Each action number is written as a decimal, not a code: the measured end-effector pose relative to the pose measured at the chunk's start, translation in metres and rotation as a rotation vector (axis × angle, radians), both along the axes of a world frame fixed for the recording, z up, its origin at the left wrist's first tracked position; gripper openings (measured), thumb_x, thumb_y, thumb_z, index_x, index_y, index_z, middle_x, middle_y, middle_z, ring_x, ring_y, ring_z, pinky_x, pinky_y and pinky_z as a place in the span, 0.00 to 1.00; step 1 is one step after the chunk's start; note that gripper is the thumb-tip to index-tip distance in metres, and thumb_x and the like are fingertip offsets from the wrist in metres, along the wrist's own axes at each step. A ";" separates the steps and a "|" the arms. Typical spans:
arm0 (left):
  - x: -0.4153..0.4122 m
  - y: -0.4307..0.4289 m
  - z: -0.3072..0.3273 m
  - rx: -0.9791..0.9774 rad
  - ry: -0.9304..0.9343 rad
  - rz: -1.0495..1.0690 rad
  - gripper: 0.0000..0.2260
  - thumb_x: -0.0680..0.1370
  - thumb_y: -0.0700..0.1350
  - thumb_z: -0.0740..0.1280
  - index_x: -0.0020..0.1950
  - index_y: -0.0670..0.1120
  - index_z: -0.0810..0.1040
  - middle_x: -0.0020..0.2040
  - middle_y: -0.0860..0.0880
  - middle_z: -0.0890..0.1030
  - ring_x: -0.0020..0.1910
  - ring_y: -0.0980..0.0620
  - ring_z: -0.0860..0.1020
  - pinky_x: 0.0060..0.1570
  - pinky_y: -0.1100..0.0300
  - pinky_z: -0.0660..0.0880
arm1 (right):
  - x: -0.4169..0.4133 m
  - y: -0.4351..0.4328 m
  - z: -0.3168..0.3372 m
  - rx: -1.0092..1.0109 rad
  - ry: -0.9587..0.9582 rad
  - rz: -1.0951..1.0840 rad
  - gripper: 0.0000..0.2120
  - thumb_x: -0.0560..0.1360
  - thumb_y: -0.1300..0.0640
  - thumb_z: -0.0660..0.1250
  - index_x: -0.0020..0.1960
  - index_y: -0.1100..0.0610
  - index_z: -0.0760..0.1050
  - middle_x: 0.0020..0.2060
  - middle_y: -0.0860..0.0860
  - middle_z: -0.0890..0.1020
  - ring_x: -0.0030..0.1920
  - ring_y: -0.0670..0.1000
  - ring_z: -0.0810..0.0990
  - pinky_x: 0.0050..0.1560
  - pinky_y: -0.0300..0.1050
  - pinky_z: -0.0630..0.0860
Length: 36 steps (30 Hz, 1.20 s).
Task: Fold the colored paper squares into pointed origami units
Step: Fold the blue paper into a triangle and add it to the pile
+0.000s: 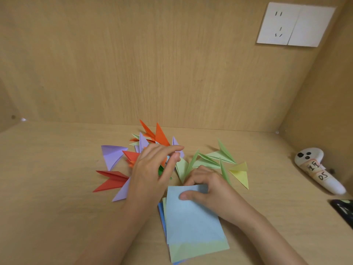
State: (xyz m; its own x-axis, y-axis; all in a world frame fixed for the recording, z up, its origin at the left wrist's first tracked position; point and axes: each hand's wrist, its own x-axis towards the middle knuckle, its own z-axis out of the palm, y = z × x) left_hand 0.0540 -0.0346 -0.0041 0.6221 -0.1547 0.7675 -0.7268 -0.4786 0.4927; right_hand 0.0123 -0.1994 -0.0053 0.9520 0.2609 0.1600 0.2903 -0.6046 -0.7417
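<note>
Person seen from the forearms down. Left hand [150, 169] and left forearm [118, 236]: bare to the frame edge. Right hand [208, 190] and right forearm [267, 236]: likewise bare. Right thumbnail [183, 197]: short, plain, rounded at the tip.

Two hands: the left hand [150, 169] and the right hand [208, 190]; one stack of paper squares [198, 249], showing three colours, with one light blue sheet [191, 217] on top, light green under it and darker blue at the edge; the number of sheets cannot be told. Of the folded pointed pieces, about four purple units [112, 155]; about four red or orange units [112, 180]; roughly five light green units [223, 153] in the right cluster, plus two light green tips in the left pile, the overlaps making the count unsure; one yellow unit [239, 173]; one dark green unit [161, 170], mostly hidden. One white wall plate [295, 24] of two panels; one white handheld device [317, 169] bearing two labels; one dark object [343, 211] at the right edge.
</note>
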 end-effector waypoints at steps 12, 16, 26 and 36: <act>-0.013 -0.003 0.008 -0.210 0.380 -0.197 0.12 0.71 0.58 0.66 0.54 0.62 0.77 0.42 0.59 0.82 0.41 0.60 0.79 0.41 0.70 0.71 | -0.003 -0.005 0.014 0.553 -0.065 -0.225 0.06 0.75 0.59 0.68 0.41 0.57 0.82 0.38 0.50 0.85 0.39 0.44 0.80 0.41 0.37 0.73; -0.012 -0.006 0.013 -0.309 0.538 -0.240 0.17 0.70 0.42 0.75 0.53 0.59 0.76 0.37 0.53 0.84 0.38 0.59 0.81 0.38 0.65 0.76 | -0.001 -0.008 0.017 0.705 -0.077 -0.330 0.06 0.76 0.59 0.67 0.43 0.60 0.82 0.38 0.52 0.85 0.37 0.46 0.81 0.40 0.38 0.74; -0.003 -0.002 0.010 -0.450 0.643 -0.196 0.08 0.73 0.38 0.71 0.46 0.52 0.81 0.42 0.53 0.85 0.41 0.52 0.82 0.44 0.54 0.77 | -0.007 -0.010 0.018 0.474 -0.269 -0.161 0.22 0.74 0.45 0.67 0.67 0.43 0.71 0.66 0.39 0.73 0.67 0.43 0.70 0.63 0.36 0.68; 0.001 0.002 0.010 -0.506 0.668 -0.199 0.05 0.75 0.41 0.70 0.46 0.51 0.81 0.40 0.53 0.83 0.34 0.52 0.78 0.34 0.60 0.73 | 0.001 -0.018 0.008 -0.097 -0.458 -0.040 0.23 0.65 0.48 0.78 0.58 0.37 0.78 0.75 0.37 0.53 0.75 0.45 0.49 0.72 0.36 0.51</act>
